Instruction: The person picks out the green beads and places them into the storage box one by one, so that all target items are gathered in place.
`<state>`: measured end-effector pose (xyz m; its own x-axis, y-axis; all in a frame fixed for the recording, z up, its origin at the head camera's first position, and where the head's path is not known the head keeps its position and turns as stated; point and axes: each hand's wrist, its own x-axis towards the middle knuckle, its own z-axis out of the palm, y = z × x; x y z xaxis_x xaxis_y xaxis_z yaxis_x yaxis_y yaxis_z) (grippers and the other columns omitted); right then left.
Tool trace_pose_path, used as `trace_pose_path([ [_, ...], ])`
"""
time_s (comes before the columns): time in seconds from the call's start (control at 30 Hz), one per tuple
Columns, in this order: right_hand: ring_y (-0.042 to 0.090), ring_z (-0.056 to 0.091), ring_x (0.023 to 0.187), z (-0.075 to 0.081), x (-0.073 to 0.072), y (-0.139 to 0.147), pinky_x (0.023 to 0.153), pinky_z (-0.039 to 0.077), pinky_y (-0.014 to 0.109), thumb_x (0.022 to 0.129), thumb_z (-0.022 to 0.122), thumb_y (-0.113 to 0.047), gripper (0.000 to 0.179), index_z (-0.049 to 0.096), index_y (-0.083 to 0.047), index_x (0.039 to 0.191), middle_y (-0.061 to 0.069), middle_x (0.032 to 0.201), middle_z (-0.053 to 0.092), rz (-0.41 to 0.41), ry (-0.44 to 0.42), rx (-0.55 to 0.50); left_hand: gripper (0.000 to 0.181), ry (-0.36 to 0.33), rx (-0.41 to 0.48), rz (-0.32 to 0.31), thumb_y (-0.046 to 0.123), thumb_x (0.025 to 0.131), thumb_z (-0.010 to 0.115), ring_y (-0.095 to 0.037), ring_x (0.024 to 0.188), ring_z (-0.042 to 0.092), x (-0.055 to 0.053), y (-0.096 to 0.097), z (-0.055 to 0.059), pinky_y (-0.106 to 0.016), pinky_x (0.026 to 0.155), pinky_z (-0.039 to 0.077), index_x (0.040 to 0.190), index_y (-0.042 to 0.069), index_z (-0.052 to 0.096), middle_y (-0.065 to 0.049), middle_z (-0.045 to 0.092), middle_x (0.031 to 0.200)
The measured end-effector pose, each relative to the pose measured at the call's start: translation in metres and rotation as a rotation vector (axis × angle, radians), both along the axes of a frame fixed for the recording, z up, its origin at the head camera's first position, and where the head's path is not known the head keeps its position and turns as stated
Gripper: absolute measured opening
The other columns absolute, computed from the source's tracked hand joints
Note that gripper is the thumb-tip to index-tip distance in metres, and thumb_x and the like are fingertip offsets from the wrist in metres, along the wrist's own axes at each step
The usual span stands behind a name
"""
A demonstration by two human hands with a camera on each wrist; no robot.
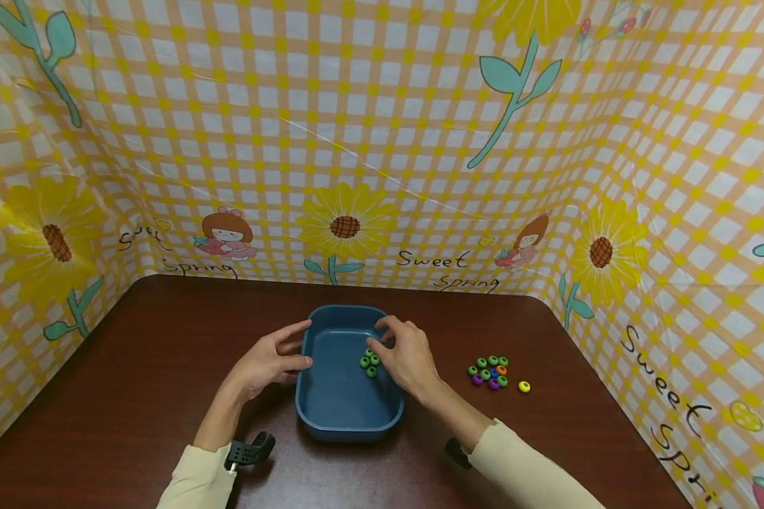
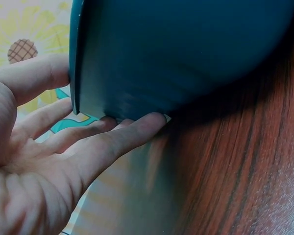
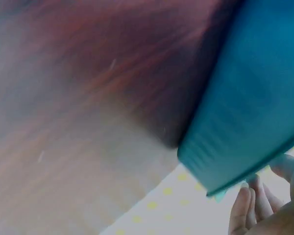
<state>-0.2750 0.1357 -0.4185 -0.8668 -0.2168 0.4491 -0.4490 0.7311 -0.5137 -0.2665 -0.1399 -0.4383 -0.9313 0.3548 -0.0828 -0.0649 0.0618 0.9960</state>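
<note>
A blue plastic bin (image 1: 346,417) stands on the table, several small green beads (image 1: 372,372) lying inside toward its right side. My left hand (image 1: 264,364) is at the bin's left side, thumb and fingers spread and touching its rim and outer wall; in the left wrist view its fingers (image 2: 112,139) extend along that wall. Over the right rim reaches my right hand (image 1: 407,353), thumb and forefinger apart just above the green beads. No bead shows between them. The right wrist view has these fingers (image 3: 241,208) partly behind the bin's edge.
To the right of the bin lies a loose group of green, purple, blue and orange beads (image 1: 485,375). A single yellow bead (image 1: 524,387) sits a little apart. Beyond the brown table (image 1: 165,339), a checked flowered cloth (image 1: 356,141) hangs at the back and sides.
</note>
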Motion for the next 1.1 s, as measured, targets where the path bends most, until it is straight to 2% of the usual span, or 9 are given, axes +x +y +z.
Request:
trace_pose_path([
  [0.23, 0.021, 0.061, 0.082, 0.009, -0.001, 0.037, 0.068, 0.047, 0.034, 0.090, 0.078, -0.024, 0.029, 0.071, -0.009, 0.115, 0.003, 0.084, 0.072, -0.068, -0.016, 0.023, 0.078, -0.004, 0.007, -0.010, 0.006, 0.095, 0.070, -0.043, 0.122, 0.063, 0.000, 0.001, 0.000, -0.052, 0.089, 0.059, 0.161, 0.011, 0.029, -0.031, 0.042, 0.153],
  [0.53, 0.031, 0.065, 0.088, 0.012, 0.008, 0.091, 0.076, 0.050, 0.043, 0.086, 0.082, -0.022, 0.038, 0.069, -0.006, 0.118, 0.013, 0.094, 0.074, -0.119, -0.091, 0.067, 0.076, -0.008, 0.014, 0.010, 0.004, 0.095, 0.069, -0.044, 0.121, 0.063, 0.000, 0.000, 0.001, -0.053, 0.088, 0.059, 0.160, 0.011, 0.030, -0.032, 0.044, 0.152],
  [0.67, 0.032, 0.070, 0.087, 0.017, 0.012, 0.114, 0.075, 0.055, 0.047, 0.087, 0.081, -0.023, 0.039, 0.069, -0.005, 0.119, 0.016, 0.099, 0.075, -0.146, -0.113, 0.078, 0.076, -0.009, 0.016, 0.010, 0.003, 0.095, 0.068, -0.044, 0.121, 0.063, 0.000, -0.001, 0.000, -0.053, 0.088, 0.059, 0.160, 0.011, 0.030, -0.032, 0.044, 0.152],
  [0.8, 0.033, 0.071, 0.091, 0.021, 0.016, 0.135, 0.080, 0.055, 0.051, 0.087, 0.081, -0.027, 0.044, 0.067, -0.005, 0.123, 0.017, 0.104, 0.075, -0.171, -0.155, 0.092, 0.075, -0.017, 0.017, 0.014, 0.003, 0.095, 0.068, -0.044, 0.121, 0.063, -0.001, 0.000, -0.001, -0.052, 0.088, 0.059, 0.160, 0.011, 0.030, -0.031, 0.044, 0.152],
  [0.97, 0.026, 0.070, 0.081, 0.020, 0.018, 0.156, 0.074, 0.054, 0.046, 0.083, 0.084, -0.029, 0.053, 0.065, -0.005, 0.126, 0.018, 0.107, 0.075, -0.199, -0.194, 0.128, 0.076, -0.018, 0.019, 0.034, 0.004, 0.094, 0.070, -0.044, 0.121, 0.064, -0.001, 0.001, -0.001, -0.053, 0.087, 0.059, 0.160, 0.011, 0.032, -0.029, 0.042, 0.154],
  [1.1, 0.026, 0.069, 0.080, 0.015, 0.020, 0.169, 0.072, 0.053, 0.044, 0.081, 0.085, -0.027, 0.054, 0.065, -0.004, 0.126, 0.020, 0.107, 0.075, -0.217, -0.227, 0.152, 0.077, -0.017, 0.024, 0.033, 0.003, 0.094, 0.070, -0.045, 0.123, 0.062, -0.001, 0.001, -0.001, -0.053, 0.088, 0.059, 0.160, 0.010, 0.030, -0.028, 0.037, 0.158],
])
